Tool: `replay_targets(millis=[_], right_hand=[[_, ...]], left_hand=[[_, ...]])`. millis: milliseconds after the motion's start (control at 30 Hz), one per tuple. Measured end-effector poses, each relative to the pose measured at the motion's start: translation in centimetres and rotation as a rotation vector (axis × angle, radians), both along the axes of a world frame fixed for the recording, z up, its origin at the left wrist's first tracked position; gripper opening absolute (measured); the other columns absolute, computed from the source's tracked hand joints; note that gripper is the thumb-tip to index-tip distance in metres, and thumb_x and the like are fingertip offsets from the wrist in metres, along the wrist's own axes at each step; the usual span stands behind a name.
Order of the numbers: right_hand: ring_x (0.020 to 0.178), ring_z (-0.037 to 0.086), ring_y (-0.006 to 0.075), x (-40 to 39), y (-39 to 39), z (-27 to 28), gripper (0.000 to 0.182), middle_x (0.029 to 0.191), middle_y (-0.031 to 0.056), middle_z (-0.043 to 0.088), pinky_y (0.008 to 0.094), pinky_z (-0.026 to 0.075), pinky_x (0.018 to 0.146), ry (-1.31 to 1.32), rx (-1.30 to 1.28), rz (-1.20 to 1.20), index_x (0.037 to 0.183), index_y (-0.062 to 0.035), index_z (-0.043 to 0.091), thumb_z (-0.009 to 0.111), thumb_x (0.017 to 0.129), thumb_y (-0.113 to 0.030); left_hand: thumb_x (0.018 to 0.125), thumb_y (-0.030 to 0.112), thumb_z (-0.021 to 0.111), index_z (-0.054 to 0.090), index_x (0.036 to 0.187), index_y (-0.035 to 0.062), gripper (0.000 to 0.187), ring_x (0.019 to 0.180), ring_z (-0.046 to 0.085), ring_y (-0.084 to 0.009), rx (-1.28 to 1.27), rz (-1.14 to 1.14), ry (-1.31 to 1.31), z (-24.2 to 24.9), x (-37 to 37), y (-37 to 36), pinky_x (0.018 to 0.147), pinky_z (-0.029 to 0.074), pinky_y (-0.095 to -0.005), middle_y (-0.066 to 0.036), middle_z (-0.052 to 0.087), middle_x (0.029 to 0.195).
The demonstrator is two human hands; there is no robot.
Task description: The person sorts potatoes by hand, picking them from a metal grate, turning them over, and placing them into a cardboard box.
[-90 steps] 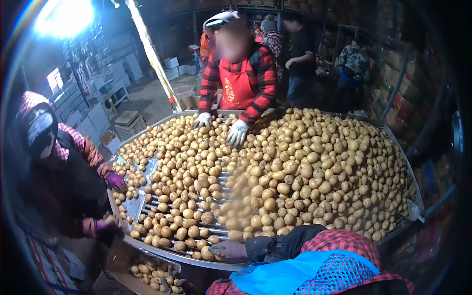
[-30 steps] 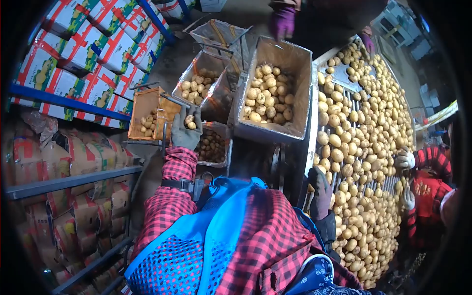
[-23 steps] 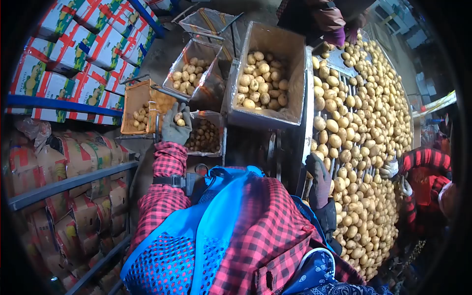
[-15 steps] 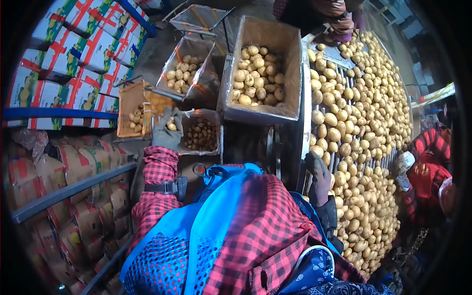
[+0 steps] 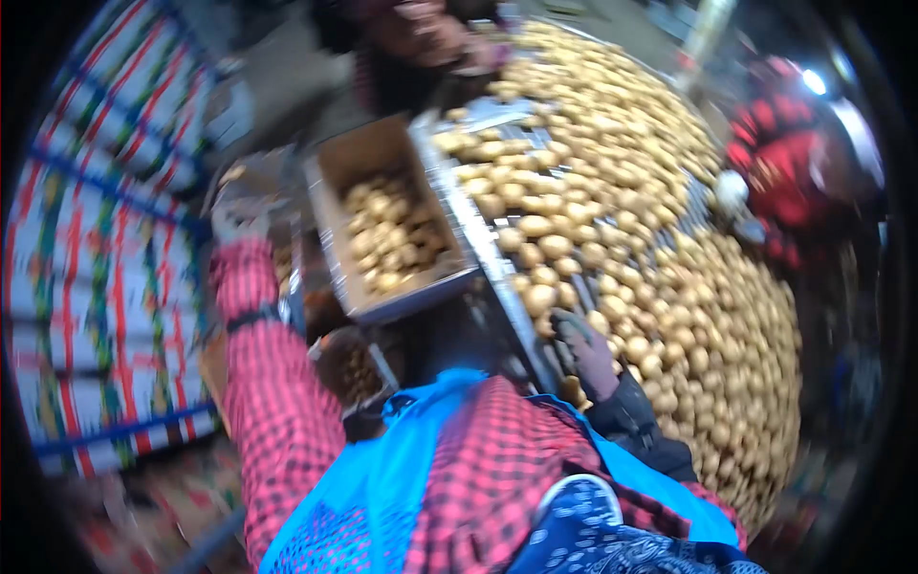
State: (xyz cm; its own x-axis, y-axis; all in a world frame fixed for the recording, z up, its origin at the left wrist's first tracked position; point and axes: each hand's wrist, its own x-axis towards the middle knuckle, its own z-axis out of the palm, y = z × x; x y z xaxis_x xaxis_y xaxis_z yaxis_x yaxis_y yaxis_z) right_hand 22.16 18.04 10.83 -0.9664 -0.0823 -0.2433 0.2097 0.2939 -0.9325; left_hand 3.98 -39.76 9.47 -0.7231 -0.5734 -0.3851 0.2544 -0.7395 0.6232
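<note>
My left hand (image 5: 241, 212), in a pale glove and smeared by motion, reaches far out over a lined crate (image 5: 273, 165) at the upper left. A small yellowish shape shows just past its fingers; I cannot tell whether the hand holds it. My right hand (image 5: 587, 352), in a dark glove, lies at the near edge of the roller table, its fingers stretched out beside the potatoes (image 5: 674, 325) that cover the rollers. Between the two hands stands a large lined box (image 5: 332, 225) with potatoes (image 5: 390, 230) heaped inside.
A smaller container of small potatoes (image 5: 361, 375) stands close to my body. Stacked printed cartons (image 5: 115, 287) behind blue rails fill the left. One person (image 5: 421, 43) is at the table's far end, another in red check (image 5: 794, 163) across it. A metal edge (image 5: 478, 230) borders the table.
The view has swung round, blurring much of the scene. My left hand, which had a potato in it, has moved from the nearer containers to a farther crate. My right hand stays by the table edge.
</note>
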Motion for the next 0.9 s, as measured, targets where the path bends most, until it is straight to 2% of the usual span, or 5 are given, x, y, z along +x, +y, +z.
replay_targets(millis=[67,100,333,533,900], right_hand=[[0.094,0.058,0.0087,0.4,0.8,0.9,0.039,0.103,0.0042,0.066,0.0243,0.049,0.082,-0.125,-0.146,-0.103,0.127,0.0005,0.061,0.057,0.097,-0.025],[0.093,0.056,0.0067,0.4,1.0,1.9,0.037,0.103,0.0035,0.065,0.0239,0.049,0.082,-0.098,-0.162,-0.140,0.127,-0.0010,0.061,0.057,0.097,-0.023],[0.124,0.051,0.0383,-4.8,6.0,0.8,0.060,0.131,0.0228,0.055,0.0453,0.038,0.107,0.390,0.584,0.035,0.136,-0.0044,0.051,0.066,0.085,-0.030],[0.134,0.035,0.0467,-15.4,4.5,-5.3,0.078,0.143,0.0299,0.040,0.0561,0.026,0.111,0.364,0.975,0.210,0.141,-0.0035,0.044,0.061,0.084,-0.054],[0.116,0.051,0.0380,-26.4,0.8,-5.9,0.061,0.117,0.0182,0.056,0.0477,0.042,0.097,0.482,0.625,0.260,0.122,-0.0092,0.061,0.062,0.081,-0.054]], left_hand=[[0.096,0.029,0.051,0.060,0.100,0.0113,0.020,0.091,0.056,-0.0243,-0.313,-0.070,-0.139,-1.8,-0.3,5.6,0.105,0.040,-0.0535,-0.004,0.062,0.100],[0.102,0.037,0.046,0.041,0.143,0.0114,0.049,0.134,0.041,-0.0334,-0.372,-0.190,-0.018,-7.2,-0.8,5.5,0.105,0.042,-0.0492,-0.013,0.043,0.144],[0.083,0.030,0.069,0.047,0.140,0.0040,0.067,0.126,0.048,-0.0369,-1.615,-1.119,0.429,-1.9,7.0,35.3,0.109,0.037,-0.0445,-0.023,0.047,0.139],[0.078,0.051,0.069,0.045,0.139,0.0035,0.081,0.136,0.035,-0.0435,-2.274,-1.220,0.292,-4.5,4.7,43.3,0.113,0.028,-0.0501,-0.024,0.038,0.148],[0.075,0.043,0.075,0.044,0.143,0.0103,0.082,0.140,0.031,-0.0396,-2.386,-1.171,-0.210,-4.2,-5.9,38.1,0.114,0.027,-0.0493,-0.020,0.040,0.147]])
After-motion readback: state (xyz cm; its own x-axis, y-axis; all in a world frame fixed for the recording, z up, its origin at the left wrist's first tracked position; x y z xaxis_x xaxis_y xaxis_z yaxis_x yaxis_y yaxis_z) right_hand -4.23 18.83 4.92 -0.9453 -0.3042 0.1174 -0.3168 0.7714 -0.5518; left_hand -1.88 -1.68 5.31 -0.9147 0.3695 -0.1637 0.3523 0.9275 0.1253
